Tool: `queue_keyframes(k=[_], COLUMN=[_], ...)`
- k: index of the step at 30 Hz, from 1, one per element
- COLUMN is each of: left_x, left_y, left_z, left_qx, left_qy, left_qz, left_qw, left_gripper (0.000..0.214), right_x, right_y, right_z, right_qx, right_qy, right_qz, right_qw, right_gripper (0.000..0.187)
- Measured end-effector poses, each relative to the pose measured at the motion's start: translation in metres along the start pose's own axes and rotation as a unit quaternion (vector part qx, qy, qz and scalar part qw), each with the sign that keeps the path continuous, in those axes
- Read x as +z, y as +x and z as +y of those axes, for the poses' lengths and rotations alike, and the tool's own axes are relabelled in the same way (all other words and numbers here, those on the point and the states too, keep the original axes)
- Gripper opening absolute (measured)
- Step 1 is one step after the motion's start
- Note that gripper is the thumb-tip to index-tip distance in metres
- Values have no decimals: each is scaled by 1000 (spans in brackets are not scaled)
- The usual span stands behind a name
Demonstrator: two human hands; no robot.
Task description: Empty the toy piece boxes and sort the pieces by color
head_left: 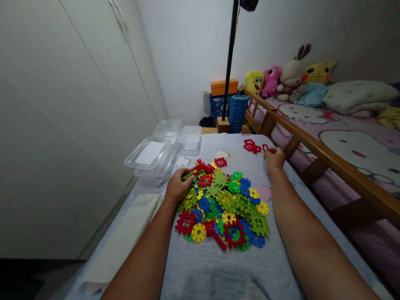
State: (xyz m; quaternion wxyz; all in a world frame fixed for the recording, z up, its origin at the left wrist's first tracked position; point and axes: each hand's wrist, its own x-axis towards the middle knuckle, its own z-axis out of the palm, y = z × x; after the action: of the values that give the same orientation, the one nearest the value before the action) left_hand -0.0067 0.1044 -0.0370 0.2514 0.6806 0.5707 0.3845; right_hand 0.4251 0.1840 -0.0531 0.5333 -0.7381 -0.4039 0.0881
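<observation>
A heap of plastic interlocking building pieces (223, 204) in red, yellow, blue, green and olive lies on the cloth-covered table. At its far left side is my left hand (178, 185), thumb and fingers closed around an olive-green building piece (189, 175) that touches the heap. Farther off to the right, my right hand (275, 158) pinches a small red frame-shaped building piece (265, 147) by its edge. Just left of that hand lies a small group of red pieces (251, 146), apart from the heap. A lone red piece (220, 162) sits at the heap's far edge.
Clear plastic containers (148, 154) stand at the table's far left, one with a white sheet on its lid. A folded cream cloth (125, 243) lies along the left edge. The wooden bed rail (308, 152) runs close on the right. A black pole (230, 62) rises behind the table.
</observation>
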Motion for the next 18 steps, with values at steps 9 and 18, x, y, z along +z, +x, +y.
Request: queue_keyframes(k=[9,18], left_x=[0,0], left_y=[0,0], left_z=[-2,1], left_qx=[1,-5], left_qy=[3,6], left_qz=[-1,-5], left_qw=[1000,1000], left_gripper=[32,34], right_x=[7,5], right_y=[-13,-17], right_z=[-16,-27], right_qx=[-21,-70], right_qy=[-22,-16], right_qz=[-36,-43], right_qw=[999,997], right_gripper=[41,40])
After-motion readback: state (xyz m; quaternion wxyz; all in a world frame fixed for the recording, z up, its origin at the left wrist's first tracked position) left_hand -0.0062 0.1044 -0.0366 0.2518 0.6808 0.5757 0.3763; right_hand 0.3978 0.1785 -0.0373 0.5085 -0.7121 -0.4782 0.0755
